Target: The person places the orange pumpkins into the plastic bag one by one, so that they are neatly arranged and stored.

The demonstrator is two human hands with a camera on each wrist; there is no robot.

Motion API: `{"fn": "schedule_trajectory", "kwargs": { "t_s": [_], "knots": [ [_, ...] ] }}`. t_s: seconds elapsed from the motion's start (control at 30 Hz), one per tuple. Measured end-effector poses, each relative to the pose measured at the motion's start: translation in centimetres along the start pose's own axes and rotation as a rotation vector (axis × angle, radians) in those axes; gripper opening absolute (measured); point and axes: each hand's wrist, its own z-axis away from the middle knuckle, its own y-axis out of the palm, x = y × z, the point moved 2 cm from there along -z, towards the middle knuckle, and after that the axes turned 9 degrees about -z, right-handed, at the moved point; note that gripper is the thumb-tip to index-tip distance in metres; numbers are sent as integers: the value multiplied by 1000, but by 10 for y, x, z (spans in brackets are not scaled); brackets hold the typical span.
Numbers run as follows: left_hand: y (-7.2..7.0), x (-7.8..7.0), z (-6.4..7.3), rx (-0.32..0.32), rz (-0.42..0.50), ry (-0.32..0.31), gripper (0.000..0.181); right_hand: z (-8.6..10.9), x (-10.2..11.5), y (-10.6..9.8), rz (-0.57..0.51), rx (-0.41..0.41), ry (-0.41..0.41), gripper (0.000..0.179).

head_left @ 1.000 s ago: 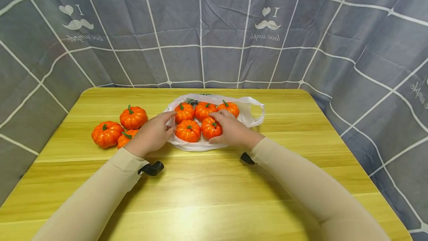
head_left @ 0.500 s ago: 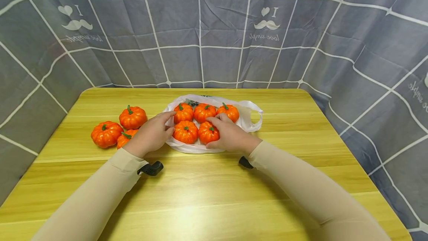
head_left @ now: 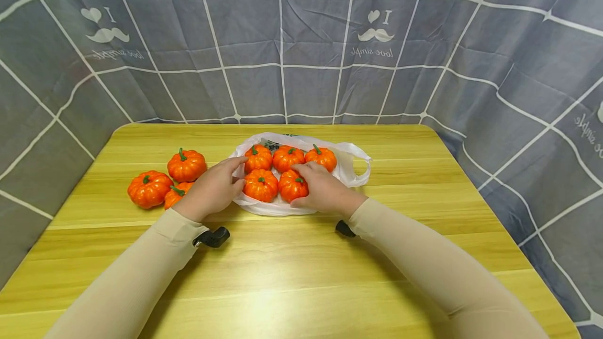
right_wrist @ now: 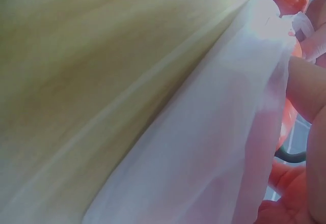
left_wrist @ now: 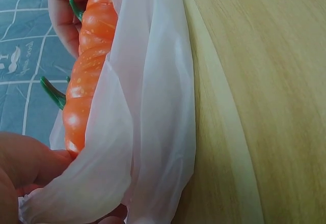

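Note:
A white plastic bag [head_left: 347,170] lies on the table with several small orange pumpkins in its mouth, in a back and a front row. My left hand [head_left: 213,188] pinches the bag's left edge; in the left wrist view the bunched film [left_wrist: 76,196] runs between thumb and fingers. My right hand [head_left: 326,190] grips the front-right pumpkin [head_left: 293,186], thumb at the near side and fingers over the top. Beside it sits the front-left pumpkin [head_left: 260,185]. In the right wrist view the bag's side [right_wrist: 204,147] hides most of the pumpkins.
Three more pumpkins stand left of the bag: a rear one [head_left: 187,165], a left one [head_left: 149,189], and one [head_left: 175,195] partly hidden behind my left hand. The wooden table [head_left: 282,276] backs onto a grey checked curtain [head_left: 311,41].
My right hand has shifted slightly left with its pumpkin, which now sits closer to the front-left one; that one has also moved a little left. The left hand has barely moved.

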Motion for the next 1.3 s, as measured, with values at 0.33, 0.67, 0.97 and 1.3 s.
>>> {"fn": "schedule_trajectory", "kwargs": {
  "t_s": [0.33,0.67,0.97,1.3],
  "knots": [
    [0,1,0,-16,-17,14,58,-3,0,2,58,31,10,91],
    [-1,2,1,-8,-11,11,59,-3,1,2,62,42,6,95],
    [-6,5,6,-26,-30,20,60,3,2,-9,24,-6,-7,100],
    [-24,9,25,-44,-67,-2,61,20,6,-44,84,-218,-192,64]
  ]
}}
